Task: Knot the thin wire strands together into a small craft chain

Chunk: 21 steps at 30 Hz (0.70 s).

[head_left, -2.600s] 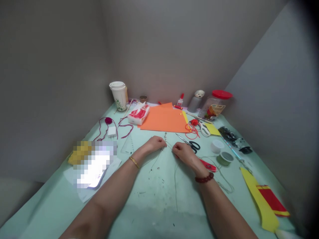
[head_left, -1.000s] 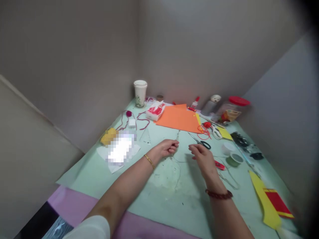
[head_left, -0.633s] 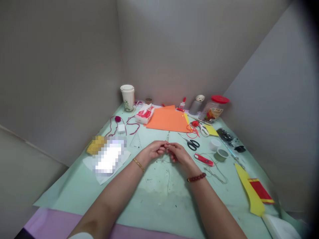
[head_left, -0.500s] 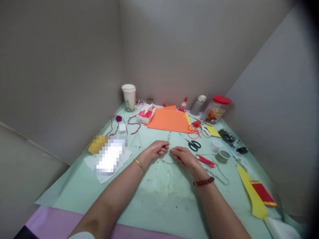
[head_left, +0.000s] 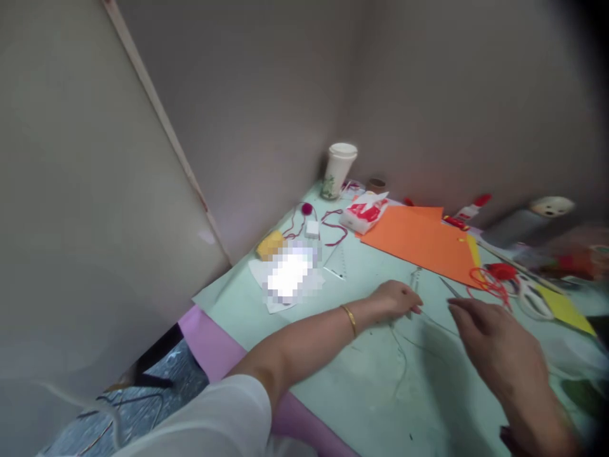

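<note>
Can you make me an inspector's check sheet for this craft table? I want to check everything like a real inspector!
Surface: mint-green sheet with dark specks, over a purple sheet.
Work things: thin wire lying in loose strands by the hands.
Clutter: orange sheet, tissue packet, paper cup, maroon yarn.
Hands: left hand beside the wire; right hand raised and blurry, nothing seen in it.
Cables: thin cords on the floor, lower left.
Surroundings: grey walls.
</note>
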Motion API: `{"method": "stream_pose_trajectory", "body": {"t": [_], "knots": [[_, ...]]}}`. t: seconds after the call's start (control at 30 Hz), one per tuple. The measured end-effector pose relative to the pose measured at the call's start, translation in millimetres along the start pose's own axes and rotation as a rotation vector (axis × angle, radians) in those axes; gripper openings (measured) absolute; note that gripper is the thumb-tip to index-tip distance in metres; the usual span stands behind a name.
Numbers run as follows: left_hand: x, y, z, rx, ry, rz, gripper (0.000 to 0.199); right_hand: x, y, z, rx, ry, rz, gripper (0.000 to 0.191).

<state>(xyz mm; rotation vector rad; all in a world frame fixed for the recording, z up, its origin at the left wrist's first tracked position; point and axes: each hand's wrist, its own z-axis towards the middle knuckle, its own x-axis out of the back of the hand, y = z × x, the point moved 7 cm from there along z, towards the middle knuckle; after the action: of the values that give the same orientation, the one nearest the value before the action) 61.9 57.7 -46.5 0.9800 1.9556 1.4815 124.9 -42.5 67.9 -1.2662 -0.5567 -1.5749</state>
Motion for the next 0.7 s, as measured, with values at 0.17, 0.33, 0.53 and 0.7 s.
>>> {"method": "stream_pose_trajectory", "body": {"t": [0.17,0.33,0.53,0.7], "knots": [[4.1,7,-9,-0.021,0.034,0.101,0.023,-18,-170,-32,0.493,-0.184,0.403,0.031],[1.1,8,-9,-0.066,-0.042,0.113,0.022,-47,-231,-47,0.592,-0.483,0.256,0.032],[-2.6,7,-8,-0.071,-0.032,0.116,0.019,-54,-237,-57,0.702,-0.639,0.185,0.036],[-3.5,9,-8,-0.078,-0.040,0.097,0.015,-63,-246,-60,0.747,-0.652,0.171,0.045]]}}
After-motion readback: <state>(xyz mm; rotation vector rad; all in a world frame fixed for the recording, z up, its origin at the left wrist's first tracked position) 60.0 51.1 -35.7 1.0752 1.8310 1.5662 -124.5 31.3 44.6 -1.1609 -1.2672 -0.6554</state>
